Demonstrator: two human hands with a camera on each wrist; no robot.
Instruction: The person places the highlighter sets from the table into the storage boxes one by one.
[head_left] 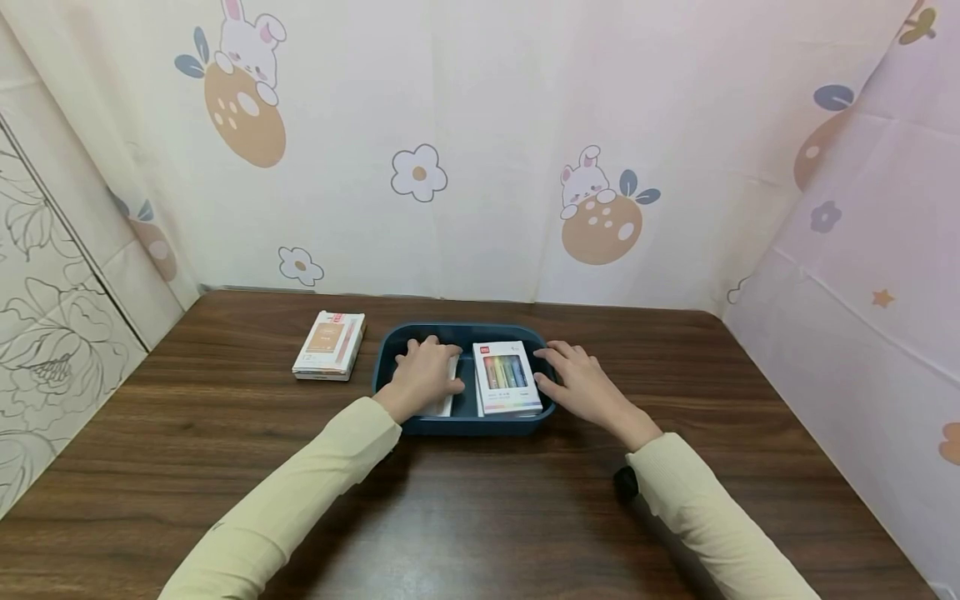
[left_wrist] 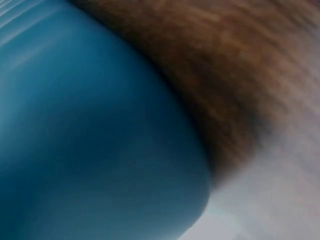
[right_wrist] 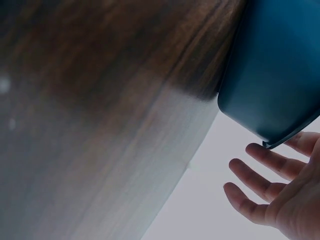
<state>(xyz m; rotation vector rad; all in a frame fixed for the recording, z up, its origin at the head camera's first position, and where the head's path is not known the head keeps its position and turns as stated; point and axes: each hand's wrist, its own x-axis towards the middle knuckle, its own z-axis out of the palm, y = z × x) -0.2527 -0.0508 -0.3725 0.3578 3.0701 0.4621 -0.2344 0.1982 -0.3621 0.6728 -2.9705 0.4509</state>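
- Found a dark blue bin (head_left: 467, 427) on the far half of the brown wood-grain table (head_left: 465, 525), near the middle between left and right.
- Saw rounded corners on it, smooth plain walls and a low, wide, open-topped shape; in the left wrist view, saw brighter blue, with a wall curving away in a blur.
- Noted inside, on the right, a white picture box (head_left: 507, 379) lying face up, with a row of rainbow-coloured sticks across its front, a small red mark at the far left corner and a thin coloured band along the near edge.
- Noted inside, on the left, a second white box (head_left: 444, 407), mostly hidden.
- Saw the left hand (head_left: 424, 373) over that hidden one, fingers spread and bent downward; could not tell a grip from a mere touch.
- Saw the right hand (head_left: 579, 382) at the right rim, fingers apart and loosely extended, gripping nothing; could not make out firm contact.
- Saw, on the table left of the bin and well apart from the right hand, a white carton (head_left: 328, 346) with a tan panel and a red mark.
- Saw, beyond the far edge, pale cloth (head_left: 495, 108) printed with rabbits and flowers.
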